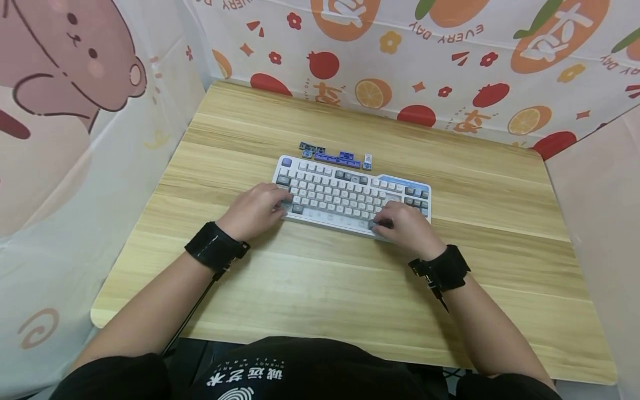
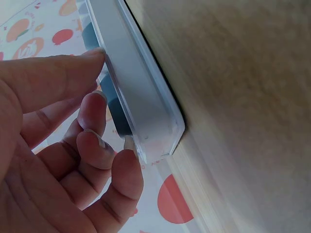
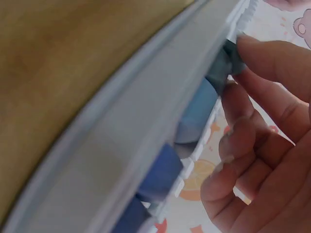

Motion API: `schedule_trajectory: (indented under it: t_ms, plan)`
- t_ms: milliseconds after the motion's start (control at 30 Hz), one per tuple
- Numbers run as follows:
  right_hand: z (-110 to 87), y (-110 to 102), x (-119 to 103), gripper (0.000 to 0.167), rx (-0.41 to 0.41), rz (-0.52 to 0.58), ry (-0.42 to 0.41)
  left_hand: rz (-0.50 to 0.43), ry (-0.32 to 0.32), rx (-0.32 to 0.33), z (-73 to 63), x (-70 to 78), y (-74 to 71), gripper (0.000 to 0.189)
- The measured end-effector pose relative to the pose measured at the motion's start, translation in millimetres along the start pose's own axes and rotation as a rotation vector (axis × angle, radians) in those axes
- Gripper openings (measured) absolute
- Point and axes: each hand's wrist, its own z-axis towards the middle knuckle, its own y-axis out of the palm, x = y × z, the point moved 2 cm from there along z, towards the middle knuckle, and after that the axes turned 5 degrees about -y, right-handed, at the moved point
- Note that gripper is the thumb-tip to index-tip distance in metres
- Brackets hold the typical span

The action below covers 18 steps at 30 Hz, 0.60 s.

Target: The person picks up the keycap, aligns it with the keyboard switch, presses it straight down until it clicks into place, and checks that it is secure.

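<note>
A white keyboard point(image 1: 340, 194) with grey, dark and blue keycaps lies on the table, its bottom row partly bare of caps. My right hand point(image 1: 405, 225) is at the front edge, right of the middle. Thumb and index finger pinch a dark teal keycap point(image 3: 234, 57), which stands tilted beside other caps in the right wrist view. My left hand point(image 1: 257, 211) rests at the keyboard's front left corner. Its thumb touches the rim, and the other fingers bend loosely by the dark keys point(image 2: 114, 104); the index fingertip is hidden behind the thumb.
Behind the keyboard lie loose keycaps: a long purple spacebar point(image 1: 337, 160), several dark and blue caps point(image 1: 310, 148), and a white and blue pair point(image 1: 367, 161). Printed cloth walls point(image 1: 350, 66) stand at the table's back and left. The wooden table point(image 1: 280, 294) reaches toward the person.
</note>
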Motion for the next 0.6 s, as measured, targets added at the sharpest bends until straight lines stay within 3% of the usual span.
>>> schedule_trajectory:
  t_ms: [200,300,433,533,600]
  plan:
    - [-3.7,5,-1,0.013,0.057,-0.048,0.009,0.013,0.015,-0.010,1.8,1.5,4.8,0.029]
    - [-7.6,6,-7,0.010,0.119,-0.146,-0.070,0.023,0.030,-0.010,2.4,3.1,6.3,0.028]
    - [-18.5,14,-19,0.012,0.177,-0.373,-0.216,0.034,0.043,-0.014,3.2,4.4,8.5,0.027]
    - [-25.7,22,-25,0.021,0.181,-0.486,-0.251,0.039,0.043,-0.015,3.9,4.9,9.6,0.026]
    - [-27.4,25,-26,0.026,0.158,-0.481,-0.242,0.041,0.042,-0.011,4.0,5.8,9.7,0.025]
